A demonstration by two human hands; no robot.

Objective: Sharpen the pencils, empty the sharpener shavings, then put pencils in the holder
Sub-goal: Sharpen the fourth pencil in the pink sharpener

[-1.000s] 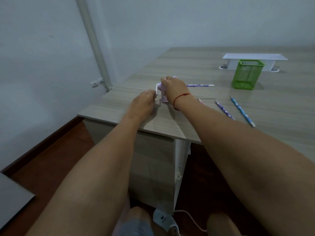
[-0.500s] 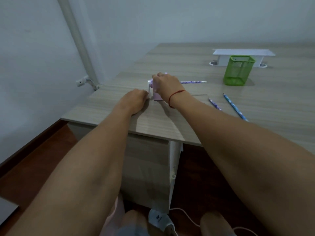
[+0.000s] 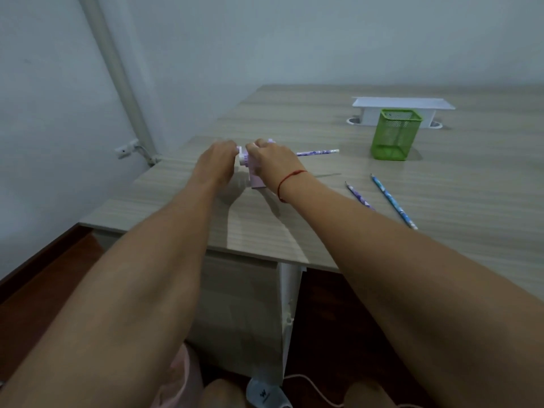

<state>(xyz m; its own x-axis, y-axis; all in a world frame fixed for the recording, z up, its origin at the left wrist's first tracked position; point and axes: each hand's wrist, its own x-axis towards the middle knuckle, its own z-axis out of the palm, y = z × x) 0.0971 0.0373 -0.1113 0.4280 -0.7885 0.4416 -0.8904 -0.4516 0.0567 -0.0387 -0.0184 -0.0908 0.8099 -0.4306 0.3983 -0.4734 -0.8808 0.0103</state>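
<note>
A small lilac crank sharpener [image 3: 255,179] stands on the wooden desk [image 3: 294,225] near its left end. My right hand [image 3: 272,160] grips the top of the sharpener body. My left hand [image 3: 216,163] grips the white crank on its left side. A purple pencil [image 3: 318,152] sticks out of the sharpener to the right. Another purple pencil [image 3: 359,197] and a blue pencil [image 3: 393,201] lie loose on the desk at the right. The green mesh holder [image 3: 394,134] stands upright farther back.
A white cable box [image 3: 403,106] sits behind the holder over two cable holes. A white pipe [image 3: 117,75] runs up the wall at the left. Under the desk are a drawer unit [image 3: 244,310], a pink bin [image 3: 179,375], a cable and my knees.
My left hand has risen from low beside the sharpener to level with its top, on the crank. My right hand stays on the sharpener. The view shifted slightly.
</note>
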